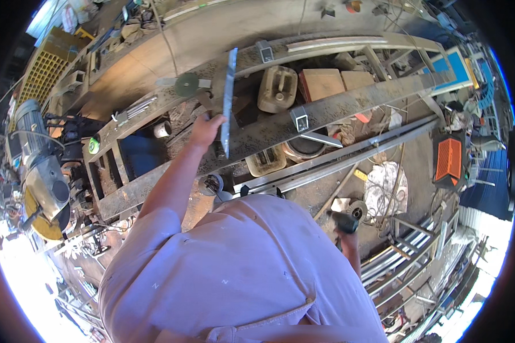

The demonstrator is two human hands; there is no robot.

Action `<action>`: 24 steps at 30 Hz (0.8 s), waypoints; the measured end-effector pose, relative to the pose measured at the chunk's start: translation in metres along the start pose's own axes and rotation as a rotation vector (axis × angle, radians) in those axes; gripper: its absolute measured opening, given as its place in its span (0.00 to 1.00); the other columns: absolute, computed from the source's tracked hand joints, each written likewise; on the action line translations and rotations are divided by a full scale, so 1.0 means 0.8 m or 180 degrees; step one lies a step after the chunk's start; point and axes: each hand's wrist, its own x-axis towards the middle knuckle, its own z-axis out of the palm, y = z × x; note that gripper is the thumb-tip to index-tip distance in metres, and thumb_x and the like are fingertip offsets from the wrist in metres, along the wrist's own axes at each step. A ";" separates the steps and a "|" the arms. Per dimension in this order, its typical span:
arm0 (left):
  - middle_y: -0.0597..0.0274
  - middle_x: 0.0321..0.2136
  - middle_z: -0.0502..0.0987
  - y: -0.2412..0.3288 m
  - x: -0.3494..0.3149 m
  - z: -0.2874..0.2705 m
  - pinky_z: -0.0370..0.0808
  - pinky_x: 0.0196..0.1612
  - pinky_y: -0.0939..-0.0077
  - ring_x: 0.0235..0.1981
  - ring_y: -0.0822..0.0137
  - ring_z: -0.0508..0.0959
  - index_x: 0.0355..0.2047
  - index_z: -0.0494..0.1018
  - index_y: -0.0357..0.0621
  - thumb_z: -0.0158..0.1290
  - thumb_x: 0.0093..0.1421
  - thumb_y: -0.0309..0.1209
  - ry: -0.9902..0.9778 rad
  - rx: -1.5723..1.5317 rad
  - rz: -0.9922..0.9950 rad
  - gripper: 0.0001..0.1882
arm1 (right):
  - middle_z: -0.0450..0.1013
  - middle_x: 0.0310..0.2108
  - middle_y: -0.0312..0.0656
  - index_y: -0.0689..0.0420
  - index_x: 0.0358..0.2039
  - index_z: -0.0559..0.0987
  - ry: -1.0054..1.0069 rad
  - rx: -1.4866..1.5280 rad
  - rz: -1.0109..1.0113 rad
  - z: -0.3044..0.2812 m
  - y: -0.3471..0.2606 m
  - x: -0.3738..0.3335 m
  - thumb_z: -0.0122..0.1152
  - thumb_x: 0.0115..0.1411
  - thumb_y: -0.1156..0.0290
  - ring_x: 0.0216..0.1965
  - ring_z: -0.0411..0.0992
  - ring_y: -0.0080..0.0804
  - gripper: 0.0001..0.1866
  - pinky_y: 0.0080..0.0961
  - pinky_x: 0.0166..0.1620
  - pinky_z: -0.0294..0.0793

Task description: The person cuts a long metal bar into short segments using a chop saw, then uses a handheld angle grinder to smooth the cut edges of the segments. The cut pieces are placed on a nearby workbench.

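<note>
My left hand [205, 132] reaches out over the bench frame and grips a straight, shiny metal bar [229, 94] near its middle. The bar lies across the frame's two long beams [366, 98]. Low at my right side, my right hand [349, 241] is closed around a dark angle grinder [344, 222] with a round disc [357, 211] at its head. Part of that hand is hidden behind the tool. Two short pieces of square tube, one on the far beam [265, 51] and one on the near beam [300, 120], stand right of the bar.
A green round disc [187, 84] lies on the far beam. Beneath the frame are a dirty jerrycan [277, 88] and cardboard boxes [321, 84]. A cut-off saw [43, 177] stands at left. Long metal tubes [337, 157] run before me; an orange-topped case [449, 160] sits at right.
</note>
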 end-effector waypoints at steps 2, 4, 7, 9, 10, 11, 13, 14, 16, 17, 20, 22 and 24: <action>0.61 0.35 0.83 -0.005 -0.011 -0.012 0.76 0.41 0.71 0.34 0.70 0.80 0.43 0.82 0.36 0.63 0.59 0.36 -0.0054 -0.0233 -0.0097 0.17 | 0.76 0.28 0.33 0.55 0.45 0.81 0.0035 0.0059 -0.0423 0.012 -0.062 0.009 0.71 0.55 0.79 0.23 0.73 0.23 0.17 0.26 0.26 0.70; 0.61 0.34 0.83 -0.011 -0.022 -0.023 0.76 0.40 0.71 0.33 0.69 0.80 0.44 0.81 0.35 0.63 0.59 0.36 0.0092 -0.0119 -0.0029 0.18 | 0.79 0.36 0.33 0.56 0.56 0.79 0.0202 -0.0311 -0.0909 0.024 -0.128 0.025 0.70 0.54 0.81 0.32 0.76 0.21 0.27 0.24 0.32 0.74; 0.64 0.31 0.80 -0.016 -0.034 -0.036 0.75 0.37 0.73 0.30 0.71 0.78 0.44 0.78 0.36 0.62 0.62 0.34 0.0261 0.0006 -0.0341 0.15 | 0.76 0.59 0.46 0.49 0.74 0.66 -0.0303 -0.0645 -0.2411 0.054 -0.237 0.063 0.61 0.56 0.90 0.56 0.76 0.32 0.45 0.29 0.55 0.78; 0.63 0.31 0.81 -0.019 -0.049 -0.043 0.75 0.36 0.71 0.30 0.71 0.78 0.42 0.79 0.35 0.63 0.59 0.35 0.0269 -0.0051 -0.0229 0.16 | 0.73 0.62 0.52 0.44 0.72 0.69 0.0060 -0.1871 -0.3522 0.073 -0.308 0.081 0.63 0.50 0.90 0.63 0.73 0.51 0.48 0.40 0.61 0.76; 0.62 0.31 0.81 -0.019 -0.058 -0.047 0.75 0.36 0.71 0.30 0.70 0.79 0.41 0.80 0.34 0.63 0.58 0.35 0.0312 -0.0057 -0.0247 0.16 | 0.73 0.61 0.51 0.43 0.71 0.70 -0.0038 -0.2014 -0.3786 0.083 -0.341 0.089 0.63 0.48 0.90 0.61 0.74 0.54 0.49 0.39 0.63 0.75; 0.63 0.29 0.80 -0.019 -0.066 -0.050 0.74 0.35 0.71 0.29 0.70 0.78 0.40 0.79 0.34 0.62 0.59 0.34 0.0355 -0.0028 -0.0165 0.15 | 0.73 0.61 0.50 0.41 0.71 0.70 -0.0096 -0.2206 -0.3610 0.096 -0.367 0.096 0.62 0.47 0.89 0.60 0.73 0.54 0.49 0.38 0.63 0.74; 0.62 0.31 0.80 -0.018 -0.082 -0.058 0.75 0.36 0.73 0.31 0.71 0.78 0.43 0.79 0.34 0.62 0.60 0.33 0.0362 0.0010 -0.0212 0.16 | 0.73 0.61 0.49 0.42 0.70 0.71 -0.0064 -0.2553 -0.3900 0.129 -0.407 0.112 0.61 0.47 0.88 0.60 0.73 0.54 0.48 0.41 0.63 0.74; 0.62 0.32 0.81 -0.018 -0.090 -0.061 0.75 0.37 0.73 0.32 0.71 0.79 0.45 0.78 0.34 0.62 0.61 0.33 0.0344 -0.0006 -0.0194 0.16 | 0.73 0.61 0.49 0.42 0.69 0.72 -0.0132 -0.2678 -0.3933 0.144 -0.423 0.120 0.61 0.47 0.88 0.60 0.73 0.54 0.47 0.43 0.62 0.74; 0.64 0.32 0.80 -0.018 -0.103 -0.070 0.75 0.36 0.74 0.31 0.72 0.78 0.45 0.78 0.34 0.61 0.61 0.32 0.0360 0.0223 -0.0215 0.15 | 0.73 0.61 0.48 0.42 0.68 0.72 -0.0224 -0.2892 -0.4057 0.172 -0.446 0.136 0.60 0.46 0.88 0.60 0.73 0.56 0.47 0.44 0.62 0.74; 0.64 0.32 0.80 -0.018 -0.110 -0.075 0.74 0.36 0.74 0.31 0.72 0.78 0.45 0.78 0.34 0.61 0.61 0.31 0.0362 0.0373 -0.0171 0.15 | 0.72 0.61 0.48 0.42 0.68 0.72 -0.0246 -0.3028 -0.4049 0.183 -0.451 0.142 0.60 0.45 0.88 0.59 0.72 0.56 0.47 0.44 0.62 0.74; 0.66 0.31 0.79 -0.022 -0.134 -0.083 0.73 0.35 0.75 0.30 0.73 0.76 0.45 0.78 0.35 0.61 0.61 0.30 0.0299 0.0216 -0.0034 0.14 | 0.72 0.62 0.47 0.41 0.68 0.71 -0.0145 -0.3368 -0.4156 0.209 -0.459 0.158 0.60 0.44 0.89 0.60 0.71 0.57 0.48 0.44 0.64 0.72; 0.67 0.31 0.79 -0.022 -0.145 -0.088 0.73 0.35 0.75 0.30 0.74 0.76 0.46 0.78 0.35 0.61 0.60 0.29 0.0268 0.0227 0.0027 0.15 | 0.70 0.63 0.45 0.40 0.70 0.69 -0.0103 -0.3436 -0.4176 0.217 -0.462 0.168 0.61 0.44 0.89 0.63 0.68 0.55 0.50 0.44 0.67 0.69; 0.59 0.33 0.83 -0.019 -0.153 -0.093 0.77 0.41 0.70 0.34 0.69 0.80 0.42 0.80 0.32 0.64 0.56 0.32 0.0373 0.0395 0.0052 0.17 | 0.70 0.63 0.45 0.40 0.71 0.68 0.0025 -0.3628 -0.4213 0.220 -0.462 0.173 0.61 0.45 0.89 0.64 0.67 0.53 0.51 0.43 0.67 0.69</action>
